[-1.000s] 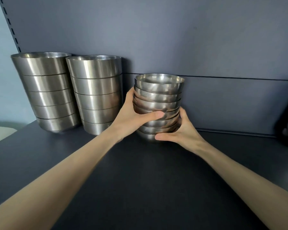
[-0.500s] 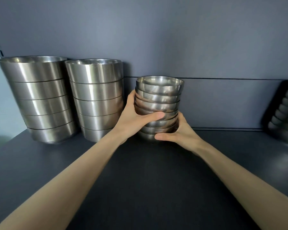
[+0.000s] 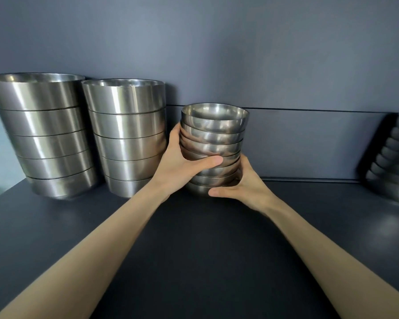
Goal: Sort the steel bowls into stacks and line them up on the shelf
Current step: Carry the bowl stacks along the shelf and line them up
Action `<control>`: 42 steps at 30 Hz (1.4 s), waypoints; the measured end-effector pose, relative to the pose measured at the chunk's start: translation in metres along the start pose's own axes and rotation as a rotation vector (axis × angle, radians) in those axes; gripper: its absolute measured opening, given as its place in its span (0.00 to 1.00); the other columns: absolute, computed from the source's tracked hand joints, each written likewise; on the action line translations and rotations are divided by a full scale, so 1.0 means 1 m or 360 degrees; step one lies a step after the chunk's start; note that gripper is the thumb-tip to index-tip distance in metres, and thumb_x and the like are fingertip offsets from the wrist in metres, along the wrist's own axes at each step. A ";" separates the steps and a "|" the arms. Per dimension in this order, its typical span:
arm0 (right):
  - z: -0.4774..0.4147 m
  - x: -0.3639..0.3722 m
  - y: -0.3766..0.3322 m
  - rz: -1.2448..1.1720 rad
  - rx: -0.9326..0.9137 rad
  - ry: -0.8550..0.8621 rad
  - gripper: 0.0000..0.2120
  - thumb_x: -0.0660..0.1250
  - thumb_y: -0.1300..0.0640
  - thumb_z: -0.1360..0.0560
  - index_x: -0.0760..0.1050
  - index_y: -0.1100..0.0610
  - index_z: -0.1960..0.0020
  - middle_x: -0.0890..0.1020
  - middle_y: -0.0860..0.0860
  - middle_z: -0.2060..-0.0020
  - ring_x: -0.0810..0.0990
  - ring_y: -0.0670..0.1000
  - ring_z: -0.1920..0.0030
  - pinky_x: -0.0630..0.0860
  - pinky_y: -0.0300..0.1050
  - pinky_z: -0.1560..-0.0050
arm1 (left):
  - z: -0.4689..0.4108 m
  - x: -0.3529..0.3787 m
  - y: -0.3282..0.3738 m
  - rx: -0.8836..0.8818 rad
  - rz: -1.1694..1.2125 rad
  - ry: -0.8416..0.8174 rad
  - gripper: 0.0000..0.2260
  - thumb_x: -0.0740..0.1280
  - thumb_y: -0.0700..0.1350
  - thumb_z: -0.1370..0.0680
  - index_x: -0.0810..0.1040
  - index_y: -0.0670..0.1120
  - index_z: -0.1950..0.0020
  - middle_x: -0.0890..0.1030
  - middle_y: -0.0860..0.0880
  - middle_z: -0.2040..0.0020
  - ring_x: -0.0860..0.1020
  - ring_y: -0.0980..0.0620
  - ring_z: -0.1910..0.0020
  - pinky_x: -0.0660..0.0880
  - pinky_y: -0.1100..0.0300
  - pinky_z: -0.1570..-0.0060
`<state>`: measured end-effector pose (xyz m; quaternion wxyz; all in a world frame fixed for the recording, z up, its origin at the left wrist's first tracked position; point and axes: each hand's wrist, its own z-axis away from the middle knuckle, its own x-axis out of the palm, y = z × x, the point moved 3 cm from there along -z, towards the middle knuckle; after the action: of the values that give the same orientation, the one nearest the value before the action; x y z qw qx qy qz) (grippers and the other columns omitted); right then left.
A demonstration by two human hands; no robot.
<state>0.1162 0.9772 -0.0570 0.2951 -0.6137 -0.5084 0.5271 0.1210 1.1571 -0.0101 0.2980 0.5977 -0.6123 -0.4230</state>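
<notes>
A stack of several small round steel bowls (image 3: pixel 214 127) stands on the dark shelf (image 3: pixel 194 238) near the back wall. My left hand (image 3: pixel 182 166) wraps the stack's left side, thumb across its front. My right hand (image 3: pixel 244 187) cups the lower right side, thumb under the bottom bowl's front. Left of it stand two taller stacks of large straight-sided steel bowls: one (image 3: pixel 127 134) right beside my left hand, the other (image 3: pixel 44 132) at the far left, leaning a little.
Another stack of small steel bowls (image 3: pixel 394 160) sits at the right edge of view, partly cut off. The grey back panel (image 3: pixel 297 141) runs close behind the stacks. The shelf's left end (image 3: pixel 7 194) lies just past the far-left stack.
The view has shifted right, bringing the right-hand stack into sight. Both hands keep the same hold on the small-bowl stack, which stays beside the large stacks.
</notes>
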 end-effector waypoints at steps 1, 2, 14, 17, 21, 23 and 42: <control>0.000 0.000 0.000 0.0007 0.0009 0.0015 0.52 0.83 0.58 0.42 0.56 0.51 0.26 0.75 0.37 0.41 0.75 0.30 0.45 0.73 0.26 0.49 | 0.000 0.000 0.000 0.0002 0.0000 0.0000 0.44 0.80 0.46 0.37 0.60 0.51 0.27 0.77 0.56 0.37 0.76 0.64 0.40 0.73 0.66 0.41; 0.000 0.000 0.001 0.0012 0.0018 0.0028 0.53 0.83 0.56 0.43 0.57 0.50 0.26 0.76 0.39 0.40 0.76 0.33 0.43 0.74 0.31 0.44 | 0.000 -0.001 0.001 0.0006 0.0009 0.0005 0.44 0.79 0.47 0.36 0.59 0.51 0.26 0.76 0.56 0.37 0.75 0.64 0.40 0.73 0.64 0.40; 0.002 0.001 -0.001 0.0035 0.0029 0.0037 0.56 0.83 0.47 0.47 0.57 0.46 0.27 0.76 0.39 0.38 0.74 0.38 0.38 0.71 0.43 0.34 | -0.011 0.004 0.028 0.0042 0.0018 0.0192 0.41 0.74 0.58 0.32 0.57 0.54 0.26 0.73 0.62 0.36 0.70 0.65 0.36 0.67 0.66 0.35; 0.001 0.001 -0.002 0.0027 0.0027 0.0033 0.57 0.83 0.47 0.48 0.56 0.46 0.26 0.75 0.40 0.37 0.74 0.39 0.37 0.71 0.44 0.33 | -0.012 0.002 0.029 0.0049 -0.0007 0.0207 0.44 0.73 0.60 0.34 0.55 0.51 0.24 0.71 0.57 0.32 0.69 0.61 0.34 0.66 0.59 0.31; 0.001 0.002 -0.002 0.0007 0.0014 0.0033 0.58 0.83 0.46 0.49 0.55 0.47 0.26 0.75 0.40 0.37 0.73 0.37 0.37 0.71 0.41 0.35 | -0.012 -0.002 0.027 0.0051 -0.0062 0.0247 0.43 0.74 0.59 0.33 0.57 0.49 0.24 0.72 0.59 0.34 0.70 0.69 0.38 0.68 0.73 0.39; 0.000 0.002 -0.001 -0.0003 0.0011 0.0031 0.59 0.83 0.46 0.49 0.55 0.47 0.25 0.75 0.38 0.37 0.73 0.35 0.38 0.71 0.39 0.36 | -0.012 -0.003 0.029 0.0076 -0.0087 0.0271 0.42 0.74 0.57 0.33 0.59 0.48 0.25 0.73 0.63 0.39 0.70 0.74 0.42 0.69 0.78 0.45; -0.003 0.001 0.005 -0.0005 0.0012 -0.0002 0.56 0.83 0.55 0.42 0.52 0.47 0.24 0.72 0.33 0.39 0.71 0.27 0.42 0.70 0.22 0.47 | -0.014 -0.007 0.034 0.0050 -0.0168 0.0231 0.45 0.75 0.59 0.37 0.60 0.48 0.25 0.74 0.54 0.33 0.71 0.60 0.35 0.69 0.56 0.33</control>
<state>0.1203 0.9771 -0.0617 0.2979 -0.6114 -0.5076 0.5289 0.1177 1.1593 0.0277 0.3095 0.6630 -0.5632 -0.3840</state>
